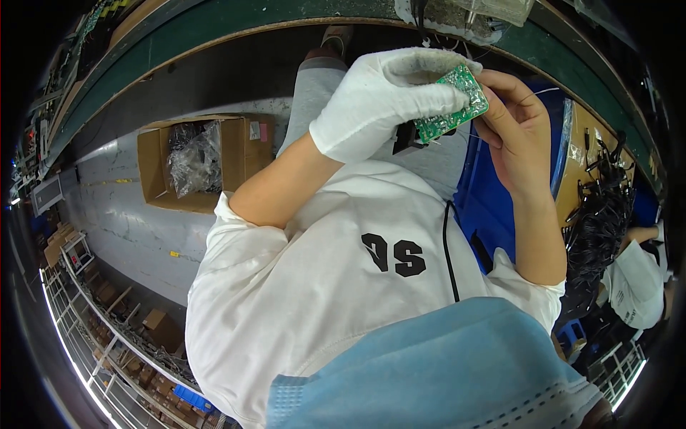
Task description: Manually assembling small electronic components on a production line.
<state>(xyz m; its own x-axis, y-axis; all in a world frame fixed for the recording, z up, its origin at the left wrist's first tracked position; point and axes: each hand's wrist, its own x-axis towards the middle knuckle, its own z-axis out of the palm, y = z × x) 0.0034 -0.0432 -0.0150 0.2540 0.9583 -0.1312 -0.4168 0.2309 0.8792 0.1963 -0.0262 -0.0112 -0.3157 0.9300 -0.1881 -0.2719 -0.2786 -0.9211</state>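
Note:
My left hand (pixel 386 96), in a white glove, grips a green circuit board (pixel 451 107) between thumb and fingers. The board is tilted, and its side with shiny solder joints shows. Beneath its lower left edge sits a black part (pixel 409 138); whether it is attached, I cannot tell. My bare right hand (pixel 518 125) is closed at the board's right edge, thumb and forefinger pinched together. Its fingertips are partly hidden there, so what they hold cannot be made out. Thin pale wire shows near the right fingers.
A green bench edge (pixel 279 23) curves across the top. On the left floor stands an open cardboard box (pixel 239 154) with clear plastic bags inside. A blue bin (pixel 493 207) is under my right arm. Black cables (pixel 600 222) lie in a heap farther right, near another person (pixel 636 286).

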